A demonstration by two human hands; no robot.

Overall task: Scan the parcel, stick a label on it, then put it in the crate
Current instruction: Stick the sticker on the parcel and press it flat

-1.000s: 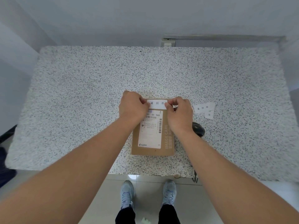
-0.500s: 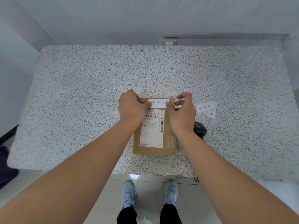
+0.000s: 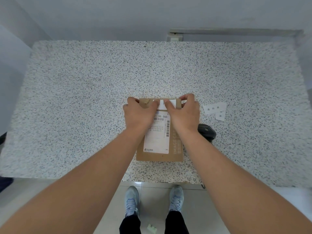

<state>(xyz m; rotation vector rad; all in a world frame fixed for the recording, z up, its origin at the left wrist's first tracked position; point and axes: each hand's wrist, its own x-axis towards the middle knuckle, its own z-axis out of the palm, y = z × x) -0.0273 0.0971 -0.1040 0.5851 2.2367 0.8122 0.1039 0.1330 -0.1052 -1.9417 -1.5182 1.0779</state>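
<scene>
your left hand (image 3: 140,114) and right hand (image 3: 184,112) both gripping the parcel (image 3: 175,149) at its far edge, thumbs pressing the label (image 3: 161,105) down

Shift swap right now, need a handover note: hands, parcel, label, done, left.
Left hand: thumb presses the label, fingers curled over the far edge of the parcel. Right hand: same, at the far right corner.
Parcel lies flat on the table, scanner to its right.
Done: label laid on its far end. Scan: cannot tell.
To do: smooth label, put parcel in crate, which is out of view.
</scene>
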